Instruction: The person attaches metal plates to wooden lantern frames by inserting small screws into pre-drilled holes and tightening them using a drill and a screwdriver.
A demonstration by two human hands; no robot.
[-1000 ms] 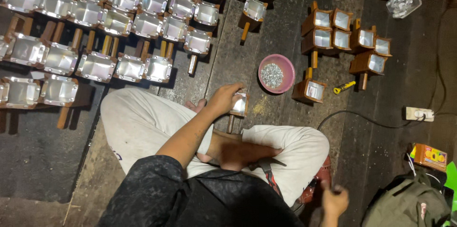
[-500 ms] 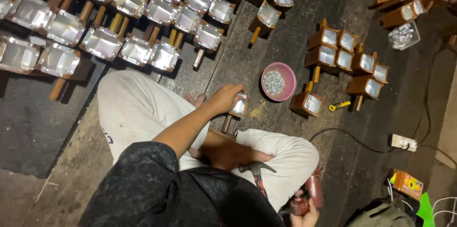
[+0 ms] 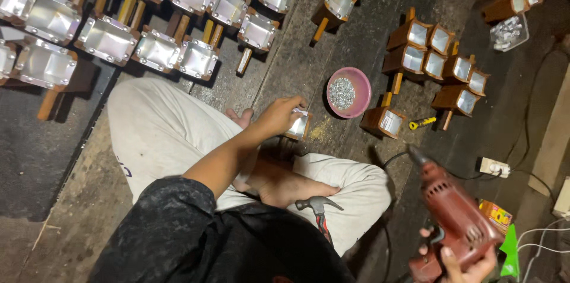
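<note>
- Two hands busy: my left hand (image 3: 278,117) grips a metal-lined wooden box (image 3: 298,125) beside the pink bowl (image 3: 349,92), steadying it.
- My right hand (image 3: 460,262) clasps the red drill (image 3: 457,212), raised clear of that bowl.

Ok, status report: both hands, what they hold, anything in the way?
Left hand grips foil-lined wooden box. Right hand holds red electric drill. Claw hammer on lap, pink bowl of screws beside box.
</note>
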